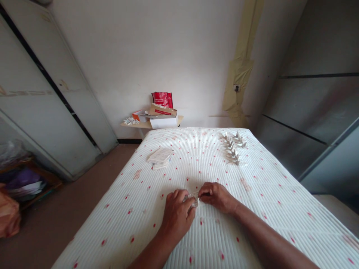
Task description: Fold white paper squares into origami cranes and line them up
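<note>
Between my two hands is a small piece of folded printed paper (194,195), partly hidden by the fingers. My left hand (179,211) has its fingers closed over the paper's left side. On the paper's right edge, my right hand (215,196) pinches with thumb and fingers. Both hands are low over the bed's white quilted cover (224,231) with red dots. Beyond the left hand lies a loose stack of printed paper sheets (161,156). Several folded paper cranes (233,147) stand grouped farther off to the right.
Past the bed's far edge, a small table (137,124) bears a white box (164,122), a red bag (162,99) and more folded paper pieces (131,121). Grey cabinets (308,101) rise on the right. At left, a low shelf (53,185) holds cloth and bags.
</note>
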Demonstrator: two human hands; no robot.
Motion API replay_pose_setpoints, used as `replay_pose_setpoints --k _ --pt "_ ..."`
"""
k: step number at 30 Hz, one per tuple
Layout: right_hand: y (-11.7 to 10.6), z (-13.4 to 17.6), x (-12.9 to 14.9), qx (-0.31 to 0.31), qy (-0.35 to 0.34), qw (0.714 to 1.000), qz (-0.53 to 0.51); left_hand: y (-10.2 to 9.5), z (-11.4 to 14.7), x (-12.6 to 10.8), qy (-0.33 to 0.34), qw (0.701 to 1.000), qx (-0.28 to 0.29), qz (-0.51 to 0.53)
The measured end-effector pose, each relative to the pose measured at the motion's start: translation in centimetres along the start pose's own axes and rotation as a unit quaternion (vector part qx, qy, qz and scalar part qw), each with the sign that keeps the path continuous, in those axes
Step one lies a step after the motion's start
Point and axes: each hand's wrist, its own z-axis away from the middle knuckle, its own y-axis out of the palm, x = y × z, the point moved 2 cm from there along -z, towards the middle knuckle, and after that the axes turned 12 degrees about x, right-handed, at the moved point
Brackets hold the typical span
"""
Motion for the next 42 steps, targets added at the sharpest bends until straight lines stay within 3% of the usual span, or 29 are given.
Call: replay_pose_setpoints --k 16,26,37,42 --pt "0.8 -0.7 1.7 -0.018 0.122 0.974 0.192 -0.1 0.1 -0.3 0.003 1.0 0.006 -0.018" --pt "0.2 0.3 0.9 0.015 0.035 0.999 0.025 0.2 0.0 -0.1 0.001 1.0 0.004 -0.016" --pt "0.9 -1.1 1.5 -0.018 0.208 0.97 0.127 0.2 0.0 -0.2 0.006 1.0 0.002 -0.018" --pt "0.9 -1.5 1.7 -0.012 0.243 0.96 0.138 0.5 0.0 0.0 0.014 1.0 -0.007 -0.019"
